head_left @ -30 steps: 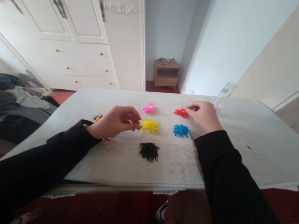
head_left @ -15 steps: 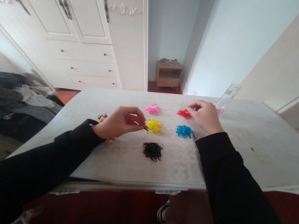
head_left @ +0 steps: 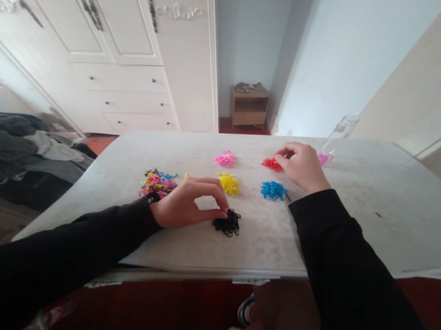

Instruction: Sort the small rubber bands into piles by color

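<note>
My left hand [head_left: 193,201] has thumb and forefinger closed in a pinch at the left edge of a pile of black rubber bands [head_left: 231,225], on a black rubber band. My right hand [head_left: 302,166] rests over the right side of a red rubber band pile [head_left: 271,164]; its fingers are pinched together, and what lies between the tips is hidden. Around the hands are piles of yellow bands [head_left: 229,184], blue bands [head_left: 274,191] and pink bands [head_left: 225,158]. A mixed-colour heap of bands [head_left: 158,183] lies behind my left wrist, partly covered by it.
The piles lie on a white table [head_left: 345,225] with a worn front edge. A clear glass bottle [head_left: 339,134] stands at the back right, with something pink [head_left: 323,159] by its base. Clothes [head_left: 15,153] are heaped left of the table; a small wooden cabinet [head_left: 249,107] stands beyond it.
My left hand has moved right and toward me, from beside the yellow pile to the black pile, uncovering more of the mixed heap. My right hand stays at the red pile.
</note>
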Tool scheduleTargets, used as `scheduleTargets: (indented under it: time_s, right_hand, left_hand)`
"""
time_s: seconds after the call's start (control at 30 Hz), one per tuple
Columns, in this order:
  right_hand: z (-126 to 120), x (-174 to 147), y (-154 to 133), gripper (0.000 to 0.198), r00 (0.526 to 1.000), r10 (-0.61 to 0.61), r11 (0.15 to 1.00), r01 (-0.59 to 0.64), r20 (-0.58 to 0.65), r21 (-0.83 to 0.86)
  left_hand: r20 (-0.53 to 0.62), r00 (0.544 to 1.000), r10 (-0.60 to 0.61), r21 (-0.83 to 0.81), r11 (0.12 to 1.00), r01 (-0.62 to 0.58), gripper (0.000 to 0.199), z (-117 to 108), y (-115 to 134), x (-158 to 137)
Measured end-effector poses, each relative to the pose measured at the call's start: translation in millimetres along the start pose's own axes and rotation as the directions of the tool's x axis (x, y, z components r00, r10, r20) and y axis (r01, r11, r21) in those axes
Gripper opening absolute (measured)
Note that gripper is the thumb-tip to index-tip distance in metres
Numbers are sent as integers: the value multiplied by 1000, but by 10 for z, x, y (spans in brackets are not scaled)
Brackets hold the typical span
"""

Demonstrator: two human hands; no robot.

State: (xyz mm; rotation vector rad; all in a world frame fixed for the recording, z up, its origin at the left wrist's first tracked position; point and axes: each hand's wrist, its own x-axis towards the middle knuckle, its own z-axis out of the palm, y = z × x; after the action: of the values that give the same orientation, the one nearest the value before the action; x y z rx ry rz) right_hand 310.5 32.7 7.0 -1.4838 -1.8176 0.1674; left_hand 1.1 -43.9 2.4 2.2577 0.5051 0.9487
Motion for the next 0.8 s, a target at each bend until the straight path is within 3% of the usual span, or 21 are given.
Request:
scheduleTargets:
  time_s: [0.13, 0.3, 0.4, 0.47, 0.53, 0.63, 0.73, 0.8]
  right_hand:
    - [5, 0, -14, 10, 1000, -2, 1000, 2, 24, 6]
    - [10, -15, -28, 11, 1000, -2, 1000, 2, 21, 7]
    - [12, -25, -25, 11, 1000, -7, 1000, 7, 12, 4]
    - [13, -28, -14, 10, 1000, -8, 1000, 8, 9, 2]
    - [17, -28, -1, 10, 1000, 1, 1000, -1, 8, 0]
    - [27, -27, 14, 9, 1000, 11, 1000, -11, 3, -2]
    - [33, -29, 13, 9, 1000, 23, 1000, -23, 7, 3]
    - [35, -33, 6, 9, 1000, 25, 1000, -25, 17, 6]
  left_hand:
    - [62, 997, 48, 85, 995, -53, 5, 44, 7, 4]
    - [44, 999, 21, 81, 996, -24, 6, -2, 17, 8]
    - [-23, 1000, 10, 143, 990, -7, 4, -151, 4, 32]
    - [-146, 989, 16, 229, 973, 18, 5, -341, -47, 56]
    - [-272, 962, -37, 313, 941, 125, 9, -589, -142, 74]
    - [-408, 893, -189, 279, 906, 319, 21, -961, -329, 70]
    - [-385, 867, -316, 305, 843, 443, 24, -1178, -463, 41]
    - [-287, 864, -414, 348, 795, 497, 25, -1217, -482, 27]
